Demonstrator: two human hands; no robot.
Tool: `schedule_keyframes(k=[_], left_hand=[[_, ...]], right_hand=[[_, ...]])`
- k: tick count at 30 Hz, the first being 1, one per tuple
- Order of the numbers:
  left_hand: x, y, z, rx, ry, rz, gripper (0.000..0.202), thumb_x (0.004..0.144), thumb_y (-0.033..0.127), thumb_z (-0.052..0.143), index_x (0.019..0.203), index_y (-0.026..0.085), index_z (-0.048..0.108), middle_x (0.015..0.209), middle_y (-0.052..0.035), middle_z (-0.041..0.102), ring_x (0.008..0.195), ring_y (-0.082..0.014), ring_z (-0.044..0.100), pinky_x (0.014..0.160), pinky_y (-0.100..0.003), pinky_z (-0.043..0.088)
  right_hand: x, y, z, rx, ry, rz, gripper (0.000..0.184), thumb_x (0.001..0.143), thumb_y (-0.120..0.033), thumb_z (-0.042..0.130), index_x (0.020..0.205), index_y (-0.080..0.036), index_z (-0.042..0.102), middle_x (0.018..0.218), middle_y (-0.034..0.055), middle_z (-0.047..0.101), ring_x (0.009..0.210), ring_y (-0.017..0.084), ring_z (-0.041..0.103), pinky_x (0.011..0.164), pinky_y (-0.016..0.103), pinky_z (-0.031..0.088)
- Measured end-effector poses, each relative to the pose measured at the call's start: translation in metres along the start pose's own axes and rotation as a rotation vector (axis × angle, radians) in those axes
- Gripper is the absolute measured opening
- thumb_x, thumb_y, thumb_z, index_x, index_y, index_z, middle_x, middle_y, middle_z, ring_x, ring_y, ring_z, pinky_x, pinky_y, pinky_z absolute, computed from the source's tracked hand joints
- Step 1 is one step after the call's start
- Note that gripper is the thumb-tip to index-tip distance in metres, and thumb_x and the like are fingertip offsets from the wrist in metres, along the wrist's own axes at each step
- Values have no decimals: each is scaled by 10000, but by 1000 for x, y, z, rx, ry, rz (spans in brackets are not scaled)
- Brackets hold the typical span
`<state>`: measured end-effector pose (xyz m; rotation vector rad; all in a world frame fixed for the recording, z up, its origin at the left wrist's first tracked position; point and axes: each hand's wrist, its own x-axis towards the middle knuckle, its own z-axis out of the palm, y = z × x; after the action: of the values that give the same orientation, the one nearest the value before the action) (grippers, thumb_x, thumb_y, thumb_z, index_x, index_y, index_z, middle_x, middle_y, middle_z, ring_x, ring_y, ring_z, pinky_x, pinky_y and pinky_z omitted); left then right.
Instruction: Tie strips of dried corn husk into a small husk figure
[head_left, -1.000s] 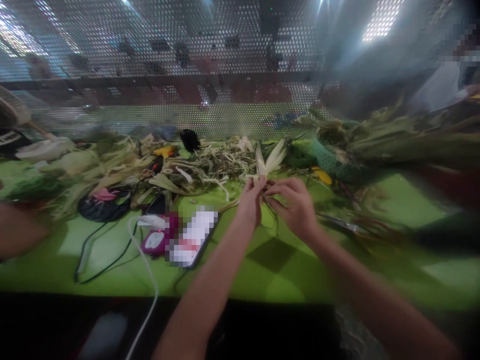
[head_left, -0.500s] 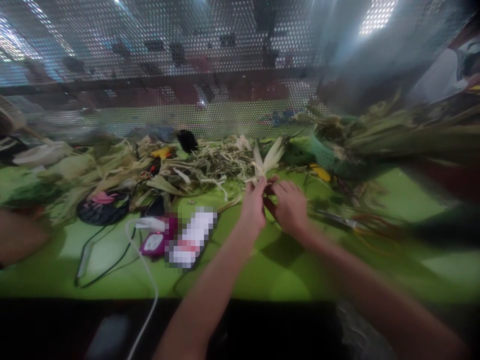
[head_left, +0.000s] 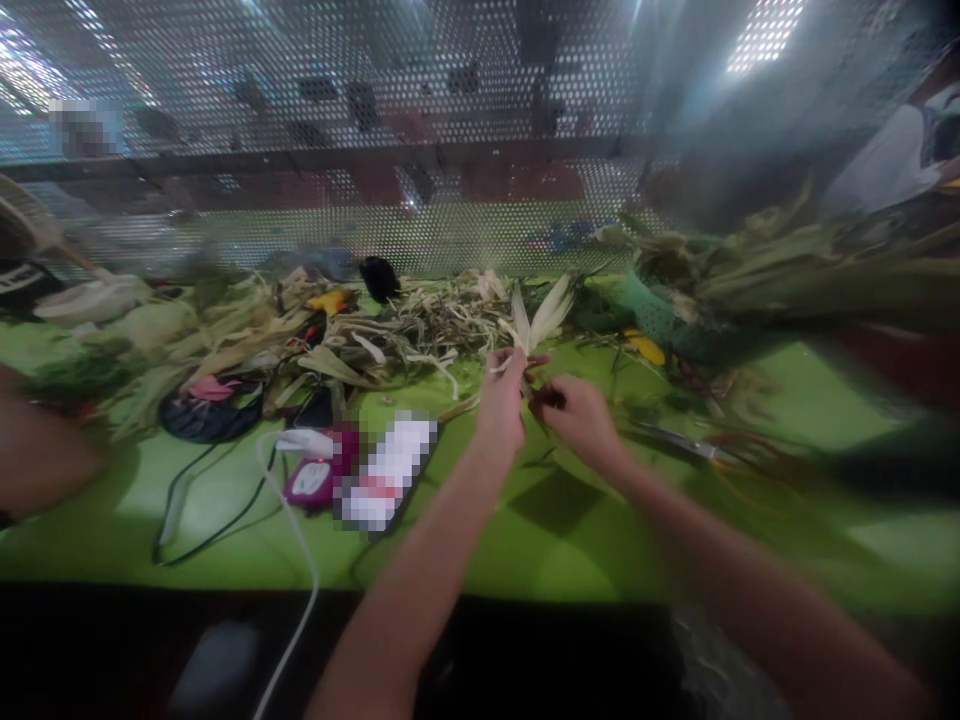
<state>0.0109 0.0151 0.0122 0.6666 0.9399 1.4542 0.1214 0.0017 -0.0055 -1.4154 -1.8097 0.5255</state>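
My left hand [head_left: 502, 405] is closed around the lower part of a corn husk piece [head_left: 549, 312]. Its pale leaves fan upward in a V above my fingers. Just to the right and slightly lower, my right hand [head_left: 581, 415] is closed in a pinch below the husk's base. What lies between those fingertips is too small and blurred to make out. Behind both hands spreads a heap of dry husk strips [head_left: 427, 330]. A pair of scissors [head_left: 679, 440] lies on the green table [head_left: 487, 560] to the right of my right hand.
Left of my arms are a phone [head_left: 394, 470], a purple power socket [head_left: 315, 478] with a white cable, and a black round item [head_left: 210, 412]. A green basket [head_left: 652, 305] heaped with husks stands at right. Another person's arm [head_left: 45, 440] reaches in at left. Perforated mesh rises behind.
My right hand has drawn down and slightly away from my left hand, opening a small gap between them. The left hand still grips the corn husk.
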Motion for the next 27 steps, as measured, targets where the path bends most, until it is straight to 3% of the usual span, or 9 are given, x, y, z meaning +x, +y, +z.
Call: schedule_keyframes(k=[6,10,14,20,27], left_hand=[[6,0,-6,67,-56,47,267,802,384,698,867,215,503,779,5,685,619,-89,497,600,-222,379],[11,-3,-7,37,-91,17,332,733,405,771,821,198,526,684,39,594,556,-65,469,543,-204,363],[11,-8,-6,-1,-172,-29,364,678,396,816,794,191,539,639,60,506,547,-55,458,534,-200,351],[10,-14,-5,-42,-257,-83,347,672,372,811,799,190,544,662,60,508,566,-55,466,559,-209,354],[8,-4,-2,-12,-168,-159,330,665,322,814,772,177,538,588,70,459,507,-53,402,520,-225,307]], right_hand=[[6,-2,-26,95,-151,28,58,726,-243,691,703,-191,676,684,-4,671,637,152,572,590,272,362],[11,2,-41,187,4,-28,212,811,-399,686,872,-196,685,835,29,690,697,154,573,619,276,411],[13,6,-38,99,131,-123,166,820,-356,691,874,-199,681,876,46,667,756,167,574,648,283,428],[15,15,-27,188,107,-89,119,799,-311,684,816,-194,676,798,26,664,724,167,579,671,293,440],[19,19,-31,184,88,-74,89,772,-279,665,755,-195,643,751,12,634,712,163,560,676,295,425]])
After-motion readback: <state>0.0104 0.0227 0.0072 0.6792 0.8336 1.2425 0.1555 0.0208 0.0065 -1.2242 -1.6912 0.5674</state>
